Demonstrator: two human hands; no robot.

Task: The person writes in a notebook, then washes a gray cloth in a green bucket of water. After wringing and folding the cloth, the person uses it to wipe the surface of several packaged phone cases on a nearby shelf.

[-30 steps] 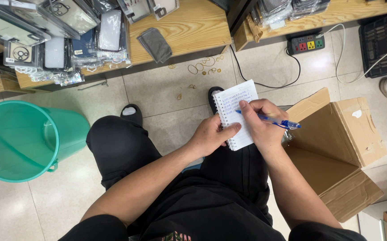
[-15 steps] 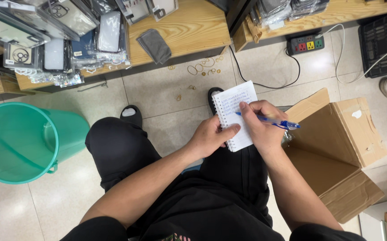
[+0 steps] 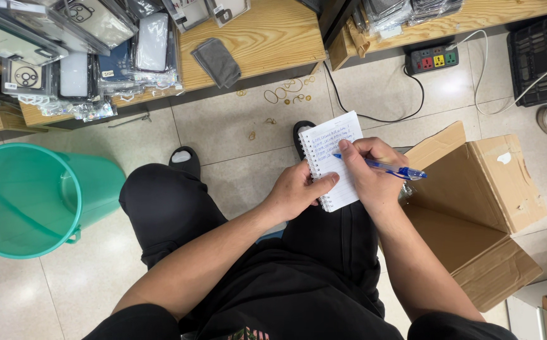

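- The notepad (image 3: 331,158) already has a few lines of blue writing at the top of the page; the larger lower part of the page is blank, so I judge the writing is in an early stage.
- The pen (image 3: 379,167) is on the page just under the written lines, with its tip near the middle of the sheet.
- The right hand (image 3: 369,173) pinches the pen: the fingers are pressed together around the barrel, the forefinger lies along it, and the cap end points out to the right.
- The left hand (image 3: 295,192) holds the notepad from below at its spiral edge; the thumb lies across the lower part of the page, and the other fingers are hidden under the pad, so I cannot tell how they are placed.
- The notepad is held above the right knee, over the floor, tilted a little; the box (image 3: 475,208) stands open just beside it on the right and the bucket (image 3: 28,201) is well apart on the left.
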